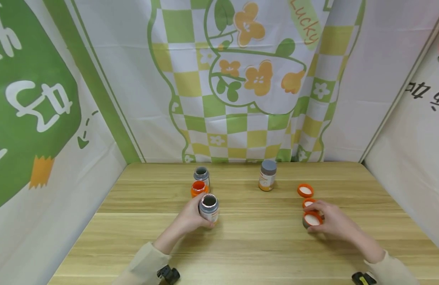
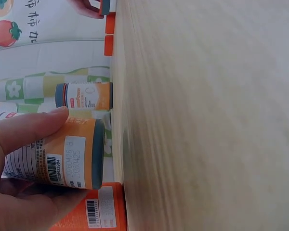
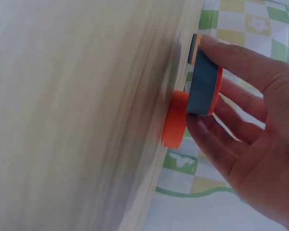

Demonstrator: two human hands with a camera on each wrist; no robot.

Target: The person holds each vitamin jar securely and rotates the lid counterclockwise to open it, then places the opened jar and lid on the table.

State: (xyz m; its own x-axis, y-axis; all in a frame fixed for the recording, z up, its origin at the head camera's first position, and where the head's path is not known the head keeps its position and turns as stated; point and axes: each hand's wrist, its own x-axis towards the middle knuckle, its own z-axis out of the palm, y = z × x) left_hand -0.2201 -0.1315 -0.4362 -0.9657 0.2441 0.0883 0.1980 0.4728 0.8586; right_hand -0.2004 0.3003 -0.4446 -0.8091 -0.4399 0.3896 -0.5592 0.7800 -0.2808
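Observation:
My left hand [image 1: 191,215] grips a lidless grey bottle [image 1: 209,209] around its side. In the left wrist view, its label with an orange band [image 2: 79,151] and barcode shows between thumb and fingers, its base close over the tabletop. Right behind it stand an orange lidless bottle [image 1: 199,187] and a grey lidless bottle [image 1: 202,173]. My right hand [image 1: 333,219] pinches a grey lid [image 3: 203,82] by its edge, its white lining and orange inner rim facing up. An orange lid [image 3: 175,120] lies just behind that one, partly covered by my fingers in the head view.
Another orange lid [image 1: 305,190] lies farther back, lining up. A capped grey bottle [image 1: 268,175] stands upright at the back middle of the wooden table [image 1: 255,245]. Printed fabric [image 1: 230,130] hangs along the table's back edge, with cloth walls on both sides.

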